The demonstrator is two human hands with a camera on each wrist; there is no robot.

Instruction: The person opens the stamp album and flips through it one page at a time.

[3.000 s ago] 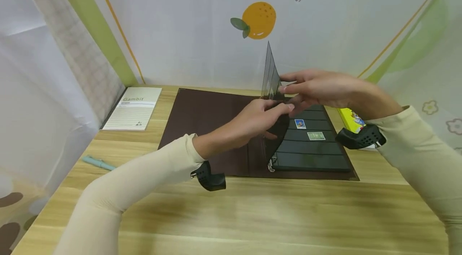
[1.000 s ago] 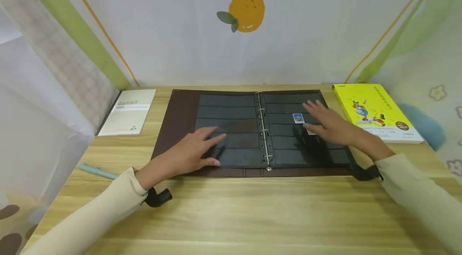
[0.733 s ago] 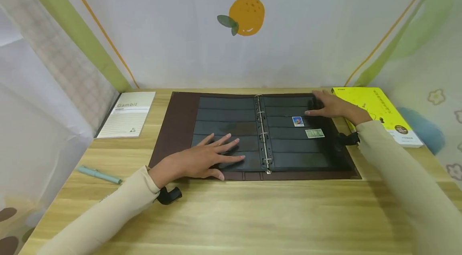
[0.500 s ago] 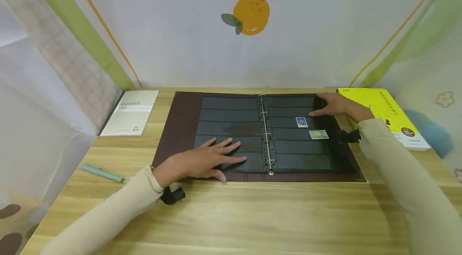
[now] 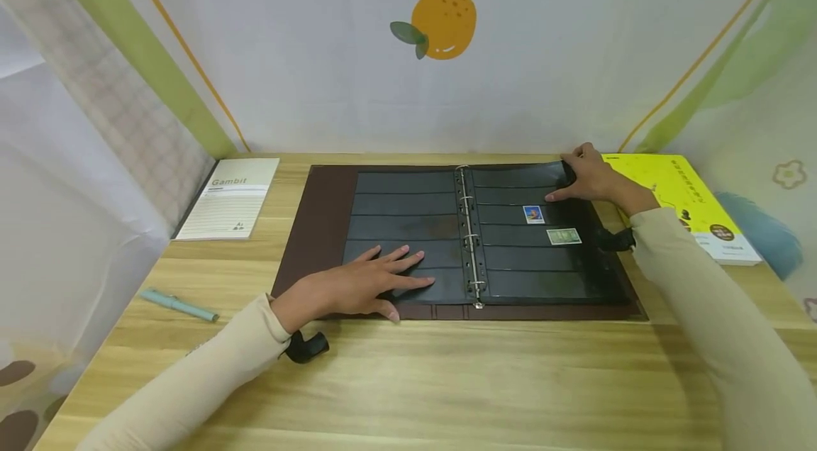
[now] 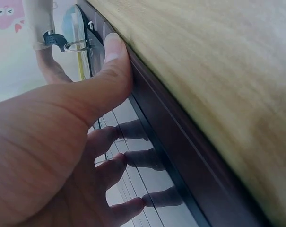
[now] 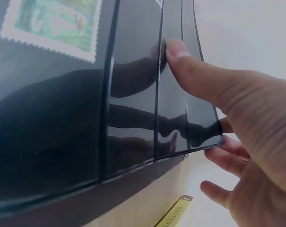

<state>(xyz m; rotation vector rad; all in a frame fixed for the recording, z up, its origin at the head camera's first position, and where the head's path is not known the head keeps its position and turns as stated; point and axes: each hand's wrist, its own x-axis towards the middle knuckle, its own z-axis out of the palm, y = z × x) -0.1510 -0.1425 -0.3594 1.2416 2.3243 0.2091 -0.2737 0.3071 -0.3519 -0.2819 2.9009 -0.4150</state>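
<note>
— Table (image 5: 447,380) first: what lies on the wood?

— Binder (image 5: 319,224), brown, lies open at centre, its near edge parallel to the table's front. To its left sit a notepad (image 5: 232,197) and, nearer the camera, a pen (image 5: 179,305); a yellow book (image 5: 686,199) rests just off its right edge.

— And inside the binder?

— Black pocket pages on both sides of the metal rings (image 5: 469,231). The right page (image 5: 542,252) holds 2 stamps (image 5: 532,214), one blue, one green, in neighbouring rows.

— Where are the person's hands?

— Left hand (image 5: 357,286) lies flat on the left page (image 5: 398,224), fingers spread and straight, thumb along the binder's near edge. Right hand (image 5: 590,174) pinches the right page's far outer corner, thumb on top, fingers curled beneath it; the right wrist view shows that corner (image 7: 199,132) raised slightly off the cover.
</note>
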